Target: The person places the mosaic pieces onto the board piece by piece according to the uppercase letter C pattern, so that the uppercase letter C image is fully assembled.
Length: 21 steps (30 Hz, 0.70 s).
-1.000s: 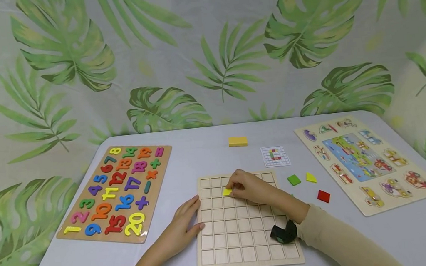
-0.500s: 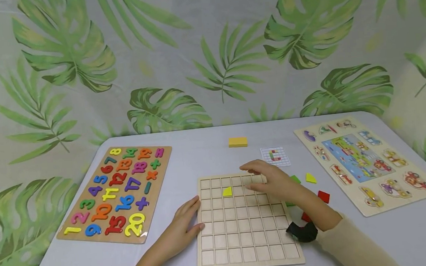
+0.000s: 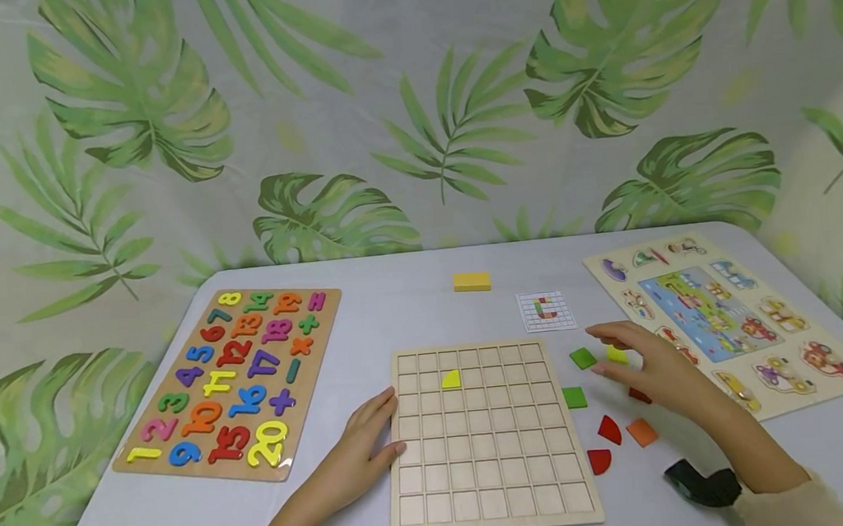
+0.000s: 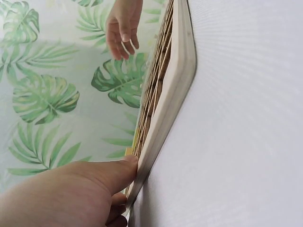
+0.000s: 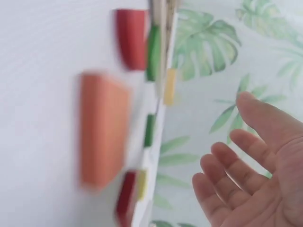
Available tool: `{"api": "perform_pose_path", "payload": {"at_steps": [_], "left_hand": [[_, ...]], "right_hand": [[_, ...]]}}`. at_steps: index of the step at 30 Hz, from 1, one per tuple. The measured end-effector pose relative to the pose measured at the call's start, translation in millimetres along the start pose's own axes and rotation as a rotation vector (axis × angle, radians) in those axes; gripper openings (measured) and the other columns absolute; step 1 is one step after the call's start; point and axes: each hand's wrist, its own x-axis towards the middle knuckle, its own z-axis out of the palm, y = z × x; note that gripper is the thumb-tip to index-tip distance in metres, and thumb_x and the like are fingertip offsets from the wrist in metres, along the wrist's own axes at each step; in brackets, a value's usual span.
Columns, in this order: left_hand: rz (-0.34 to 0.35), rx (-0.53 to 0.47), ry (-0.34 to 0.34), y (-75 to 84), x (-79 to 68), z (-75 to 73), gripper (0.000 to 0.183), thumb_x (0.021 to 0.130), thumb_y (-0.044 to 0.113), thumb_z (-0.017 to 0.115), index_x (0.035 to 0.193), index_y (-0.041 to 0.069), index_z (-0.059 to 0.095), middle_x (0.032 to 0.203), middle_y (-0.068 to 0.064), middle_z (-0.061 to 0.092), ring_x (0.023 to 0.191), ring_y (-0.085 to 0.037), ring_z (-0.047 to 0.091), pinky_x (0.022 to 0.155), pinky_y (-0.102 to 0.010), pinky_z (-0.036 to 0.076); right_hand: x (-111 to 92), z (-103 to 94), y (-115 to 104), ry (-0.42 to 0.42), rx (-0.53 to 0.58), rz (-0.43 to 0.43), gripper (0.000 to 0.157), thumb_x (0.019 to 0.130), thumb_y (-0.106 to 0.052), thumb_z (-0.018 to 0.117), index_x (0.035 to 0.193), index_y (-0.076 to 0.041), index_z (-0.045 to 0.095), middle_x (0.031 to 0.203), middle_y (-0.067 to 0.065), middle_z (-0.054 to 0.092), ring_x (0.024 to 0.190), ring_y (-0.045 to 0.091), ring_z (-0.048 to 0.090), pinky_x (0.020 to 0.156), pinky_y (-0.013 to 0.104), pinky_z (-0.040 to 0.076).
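A wooden grid board (image 3: 482, 474) lies on the table with one yellow quarter-circle tile (image 3: 450, 379) in an upper cell. My left hand (image 3: 355, 456) rests against the board's left edge, fingers relaxed; the left wrist view shows the thumb (image 4: 116, 172) touching the rim. To the right of the board, my right hand (image 3: 656, 370) hovers with spread fingers and holds nothing. Beneath or beside it lie a green square tile (image 3: 583, 357), a yellow tile (image 3: 617, 355) and a red tile (image 3: 640, 395), the last two partly covered. An orange square (image 3: 642, 432) is nearer me.
Two red quarter-circles (image 3: 609, 430) and another green square (image 3: 574, 398) lie along the board's right side. Behind are a pattern card (image 3: 547, 311) and a yellow block (image 3: 472, 281). A number board (image 3: 207, 471) stands left, a picture puzzle (image 3: 774, 402) right.
My right hand has let go of the yellow quarter-circle in the grid and moved right, off the board, to above the loose tiles. The left hand has stayed put.
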Motion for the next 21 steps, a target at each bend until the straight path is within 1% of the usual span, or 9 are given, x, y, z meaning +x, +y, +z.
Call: {"api": "perform_pose_path", "payload": {"at_steps": [2, 4, 8, 11, 14, 17, 19, 21], "left_hand": [[-0.001, 0.003, 0.002, 0.1, 0.0, 0.1, 0.061, 0.088, 0.023, 0.058, 0.139, 0.002, 0.031, 0.147, -0.005, 0.021, 0.133, -0.025, 0.016, 0.104, -0.042, 0.02], [0.001, 0.006, 0.004, 0.0, 0.1, 0.4, 0.061, 0.088, 0.023, 0.058, 0.139, 0.002, 0.031, 0.146, -0.006, 0.021, 0.133, -0.025, 0.016, 0.104, -0.043, 0.02], [0.01, 0.007, 0.009, -0.4, 0.3, 0.5, 0.061, 0.088, 0.022, 0.058, 0.138, 0.0, 0.031, 0.146, -0.007, 0.022, 0.132, -0.027, 0.016, 0.104, -0.043, 0.021], [0.006, 0.004, 0.005, -0.1, 0.4, 0.2, 0.061, 0.088, 0.022, 0.058, 0.138, 0.0, 0.031, 0.146, -0.007, 0.021, 0.132, -0.026, 0.016, 0.104, -0.043, 0.021], [-0.003, 0.0, -0.002, 0.5, 0.6, -0.3, 0.061, 0.088, 0.023, 0.058, 0.139, 0.001, 0.031, 0.147, -0.006, 0.021, 0.133, -0.025, 0.015, 0.104, -0.042, 0.02], [-0.004, 0.001, -0.004, 0.4, 0.8, -0.4, 0.061, 0.088, 0.023, 0.058, 0.139, 0.001, 0.03, 0.147, -0.006, 0.021, 0.133, -0.025, 0.015, 0.104, -0.043, 0.02], [-0.004, 0.0, -0.004, 0.7, 0.7, -0.5, 0.061, 0.088, 0.022, 0.058, 0.139, 0.001, 0.031, 0.147, -0.006, 0.021, 0.133, -0.026, 0.015, 0.104, -0.043, 0.02], [-0.007, 0.0, -0.007, 0.6, 0.6, -0.2, 0.061, 0.088, 0.023, 0.058, 0.139, 0.001, 0.031, 0.147, -0.006, 0.021, 0.133, -0.025, 0.015, 0.104, -0.043, 0.02]], "right_hand": [[-9, -3.7, 6, -0.01, -0.012, 0.021, 0.049, 0.082, -0.026, 0.067, 0.123, -0.004, 0.051, 0.118, 0.013, 0.053, 0.101, 0.035, 0.051, 0.08, 0.053, 0.044], [-18, -6.6, 11, -0.015, -0.033, 0.037, 0.049, 0.08, -0.026, 0.068, 0.121, -0.004, 0.052, 0.116, 0.013, 0.055, 0.099, 0.034, 0.052, 0.078, 0.049, 0.046], [-29, -9.5, 20, -0.036, -0.066, 0.068, 0.05, 0.078, -0.025, 0.071, 0.119, -0.002, 0.054, 0.111, 0.011, 0.058, 0.093, 0.029, 0.055, 0.076, 0.038, 0.049], [-35, -7.6, 27, -0.052, -0.077, 0.05, 0.048, 0.076, -0.022, 0.072, 0.117, -0.001, 0.055, 0.108, 0.009, 0.059, 0.091, 0.022, 0.056, 0.075, 0.028, 0.049], [-41, -4.4, 32, -0.046, -0.092, 0.014, 0.045, 0.075, -0.016, 0.073, 0.114, -0.003, 0.056, 0.105, 0.005, 0.06, 0.088, 0.012, 0.054, 0.074, 0.021, 0.047], [-44, -1.2, 34, -0.04, -0.08, -0.017, 0.042, 0.073, -0.01, 0.074, 0.112, -0.004, 0.058, 0.104, 0.004, 0.06, 0.087, 0.006, 0.053, 0.073, 0.017, 0.045], [-44, 0.5, 35, -0.039, -0.066, -0.039, 0.043, 0.073, -0.007, 0.074, 0.112, -0.003, 0.058, 0.104, 0.005, 0.06, 0.086, 0.006, 0.054, 0.072, 0.017, 0.046], [-44, 1.7, 34, -0.034, -0.064, -0.042, 0.043, 0.072, -0.006, 0.074, 0.111, -0.003, 0.058, 0.103, 0.005, 0.06, 0.085, 0.008, 0.054, 0.072, 0.018, 0.047]]}}
